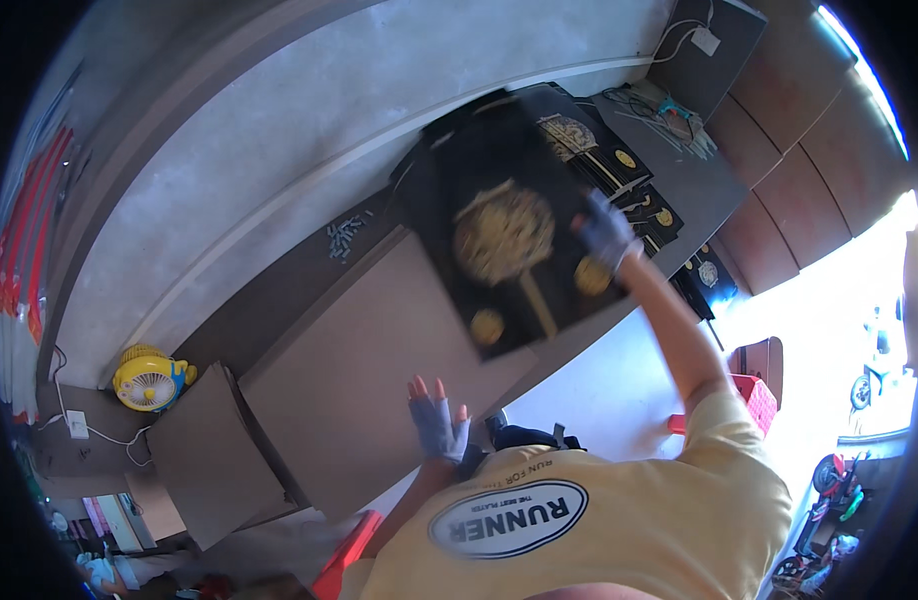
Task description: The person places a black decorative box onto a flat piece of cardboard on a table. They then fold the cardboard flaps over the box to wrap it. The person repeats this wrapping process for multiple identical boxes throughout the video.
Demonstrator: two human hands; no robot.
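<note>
One black board (514, 225) is patterned gold, right fingers (581, 222) gripping it, left fingers (439, 389) spread

Blk panel (504, 235) w/ gold rnd motifs

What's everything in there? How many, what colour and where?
Table: one, dark grey, centre
Big panel: one, black and gold, over table
Other panels: several, black and gold, right of it
Brown boards: several, brown, on table
Small pieces: one pile, grey, table's back
Fan: one, yellow and white, left
Small tool: one, turquoise, top right
Sockets: two, white, left and top right
Bundles: several, red and white, far left
Basket: one, red, right
Motorbike: one, red, far right
Clutter: uncounted, mixed, blurry, bottom left
Shirt: one, yellow, bottom
Left hand: one, grey half-glove, spread over boards
Right hand: one, grey half-glove, gripping big panel's edge
</note>
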